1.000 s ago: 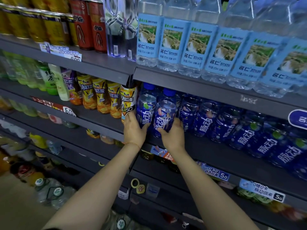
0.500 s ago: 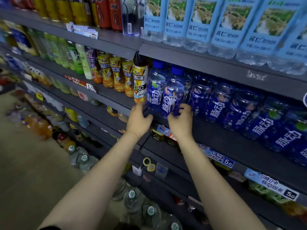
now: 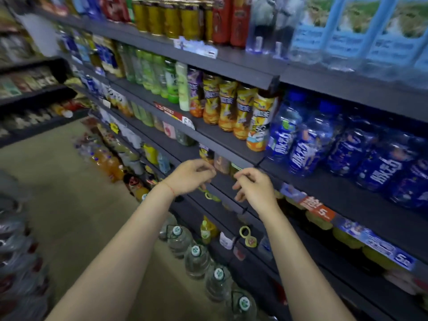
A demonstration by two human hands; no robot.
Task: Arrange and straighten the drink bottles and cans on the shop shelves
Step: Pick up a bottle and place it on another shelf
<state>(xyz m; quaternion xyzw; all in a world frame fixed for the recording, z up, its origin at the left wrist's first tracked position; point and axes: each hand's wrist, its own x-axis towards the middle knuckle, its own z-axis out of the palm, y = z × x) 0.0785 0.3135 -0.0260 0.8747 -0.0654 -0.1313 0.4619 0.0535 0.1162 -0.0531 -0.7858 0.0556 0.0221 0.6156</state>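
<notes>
We see the left hand (image 3: 192, 177) and right hand (image 3: 253, 187) loosely curled, grasping nothing, below the shelf edge (image 3: 222, 144); the blue bottles (image 3: 301, 140) stand upright above, beside yellow-labelled bottles (image 3: 243, 112).

Glossy plastic bottles (image 3: 281, 133), matt shelves (image 3: 231, 137)

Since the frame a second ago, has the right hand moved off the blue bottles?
Yes. The right hand has dropped away from the blue bottles and now hangs, holding nothing, below that shelf's front edge, beside the left hand.
</notes>
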